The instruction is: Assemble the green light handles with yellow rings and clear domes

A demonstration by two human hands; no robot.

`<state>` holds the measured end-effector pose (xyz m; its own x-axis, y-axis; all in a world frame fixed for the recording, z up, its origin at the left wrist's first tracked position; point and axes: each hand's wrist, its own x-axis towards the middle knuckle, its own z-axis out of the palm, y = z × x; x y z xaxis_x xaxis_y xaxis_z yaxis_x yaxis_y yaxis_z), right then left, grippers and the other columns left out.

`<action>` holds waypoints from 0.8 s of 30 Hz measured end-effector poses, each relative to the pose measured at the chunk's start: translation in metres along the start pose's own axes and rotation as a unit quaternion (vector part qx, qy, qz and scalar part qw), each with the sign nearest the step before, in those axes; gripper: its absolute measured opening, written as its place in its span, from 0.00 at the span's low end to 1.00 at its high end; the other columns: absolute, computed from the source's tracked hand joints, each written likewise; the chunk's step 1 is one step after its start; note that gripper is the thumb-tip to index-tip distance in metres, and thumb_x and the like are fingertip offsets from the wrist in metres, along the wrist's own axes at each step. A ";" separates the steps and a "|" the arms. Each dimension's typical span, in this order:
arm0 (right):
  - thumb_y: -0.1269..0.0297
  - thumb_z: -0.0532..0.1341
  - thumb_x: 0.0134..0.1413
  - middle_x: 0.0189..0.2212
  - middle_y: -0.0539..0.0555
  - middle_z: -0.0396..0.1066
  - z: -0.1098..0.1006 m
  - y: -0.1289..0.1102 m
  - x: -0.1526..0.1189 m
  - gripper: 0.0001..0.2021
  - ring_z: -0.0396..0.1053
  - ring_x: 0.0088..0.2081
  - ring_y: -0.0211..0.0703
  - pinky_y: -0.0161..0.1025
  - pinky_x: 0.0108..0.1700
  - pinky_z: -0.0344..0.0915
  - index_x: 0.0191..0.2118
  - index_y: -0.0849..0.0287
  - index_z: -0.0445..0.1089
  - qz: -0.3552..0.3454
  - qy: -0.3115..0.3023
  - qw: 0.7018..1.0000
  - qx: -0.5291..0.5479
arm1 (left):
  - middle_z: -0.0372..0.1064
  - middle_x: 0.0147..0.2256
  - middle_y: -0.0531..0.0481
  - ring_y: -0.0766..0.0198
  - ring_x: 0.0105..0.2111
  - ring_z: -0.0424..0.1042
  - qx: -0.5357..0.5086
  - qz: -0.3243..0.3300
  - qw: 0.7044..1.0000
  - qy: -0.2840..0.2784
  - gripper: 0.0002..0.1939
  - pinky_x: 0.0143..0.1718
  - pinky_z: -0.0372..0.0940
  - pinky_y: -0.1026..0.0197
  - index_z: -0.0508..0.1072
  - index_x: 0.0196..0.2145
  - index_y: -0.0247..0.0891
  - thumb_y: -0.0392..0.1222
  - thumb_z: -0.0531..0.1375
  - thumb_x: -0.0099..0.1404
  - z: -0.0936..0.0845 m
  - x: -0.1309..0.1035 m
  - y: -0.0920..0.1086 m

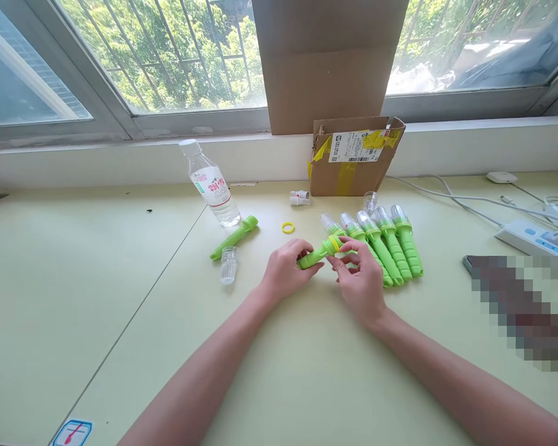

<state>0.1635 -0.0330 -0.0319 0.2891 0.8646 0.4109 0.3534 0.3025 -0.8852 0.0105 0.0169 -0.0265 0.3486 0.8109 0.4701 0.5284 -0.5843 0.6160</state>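
My left hand (288, 266) is wrapped round the handle of a green flashlight body (317, 254), tilted up to the right. At its threaded end, my right hand (359, 275) pinches a yellow ring (335, 243) that sits around the thread. Just behind my hands a second yellow ring (287, 228) lies flat on the table. To the left rests another green flashlight body (235, 238) without a cap, and a clear ribbed cap (229, 265) stands beside it. Several green flashlights with clear caps (407, 241) lie in a row to the right, partly behind my right hand.
A water bottle (212, 186) stands at the back left. Two small white parts (300, 198) lie before a cardboard box (348, 161). Another clear cap (370, 202) is behind the row. On the right are a power strip (534, 236), cables and a blurred-out object (521, 310).
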 end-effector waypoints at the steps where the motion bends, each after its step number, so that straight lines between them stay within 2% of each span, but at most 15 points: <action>1: 0.59 0.62 0.54 0.49 0.54 0.67 0.000 0.000 0.000 0.09 0.67 0.26 0.34 0.34 0.21 0.65 0.36 0.55 0.62 -0.001 0.000 1.000 0.001 | 0.66 0.27 0.54 0.69 0.26 0.62 0.003 -0.001 1.000 0.010 0.09 0.27 0.57 0.66 0.69 0.30 0.38 0.42 0.65 0.53 0.000 0.000 -0.001; 3: 0.58 0.63 0.53 0.48 0.54 0.67 0.000 0.001 0.002 0.11 0.68 0.26 0.35 0.34 0.21 0.65 0.37 0.55 0.62 0.004 -0.004 1.000 0.005 | 0.62 0.24 0.56 0.71 0.24 0.58 -0.006 -0.008 1.000 0.000 0.08 0.26 0.55 0.67 0.69 0.28 0.37 0.42 0.64 0.54 -0.001 0.000 -0.001; 7: 0.54 0.65 0.51 0.38 0.53 0.68 -0.001 0.006 0.005 0.15 0.68 0.27 0.38 0.35 0.21 0.66 0.38 0.56 0.63 0.032 -0.027 0.999 0.012 | 0.46 0.20 0.58 0.72 0.23 0.45 -0.046 -0.031 0.995 -0.088 0.14 0.23 0.45 0.66 0.64 0.20 0.35 0.44 0.61 0.58 -0.007 0.003 0.002; 9: 0.53 0.65 0.50 0.35 0.52 0.68 -0.002 0.007 0.006 0.15 0.69 0.27 0.39 0.35 0.22 0.67 0.38 0.56 0.63 0.041 -0.035 0.998 0.013 | 0.43 0.21 0.57 0.71 0.24 0.42 -0.071 -0.052 0.989 -0.117 0.16 0.23 0.42 0.66 0.63 0.19 0.35 0.44 0.59 0.59 -0.010 0.003 0.004; 19: 0.53 0.63 0.52 0.37 0.53 0.67 -0.002 0.004 0.005 0.15 0.69 0.27 0.39 0.35 0.21 0.67 0.40 0.56 0.63 0.029 -0.045 0.999 0.001 | 0.44 0.20 0.57 0.72 0.21 0.43 -0.176 -0.131 0.955 -0.199 0.16 0.21 0.40 0.64 0.70 0.24 0.34 0.50 0.58 0.60 -0.021 0.007 0.009; 22: 0.55 0.62 0.54 0.38 0.54 0.67 -0.001 0.003 0.004 0.13 0.71 0.31 0.41 0.34 0.21 0.67 0.40 0.55 0.62 0.007 -0.047 0.999 -0.002 | 0.49 0.19 0.57 0.72 0.20 0.46 -0.189 -0.134 0.947 -0.224 0.16 0.21 0.42 0.65 0.69 0.24 0.34 0.50 0.57 0.61 -0.025 0.007 0.012; 24: 0.56 0.61 0.54 0.37 0.53 0.67 -0.002 0.002 0.003 0.12 0.71 0.30 0.41 0.34 0.20 0.67 0.40 0.55 0.62 -0.003 -0.044 0.999 -0.009 | 0.49 0.19 0.57 0.73 0.20 0.46 -0.165 -0.119 0.953 -0.223 0.17 0.21 0.42 0.65 0.69 0.24 0.35 0.51 0.56 0.62 -0.024 0.007 0.011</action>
<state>0.1665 -0.0306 -0.0322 0.2075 0.8948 0.3954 0.3719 0.3017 -0.8779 0.0004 0.0148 -0.0013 0.5820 0.8129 0.0219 0.3866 -0.3003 0.8720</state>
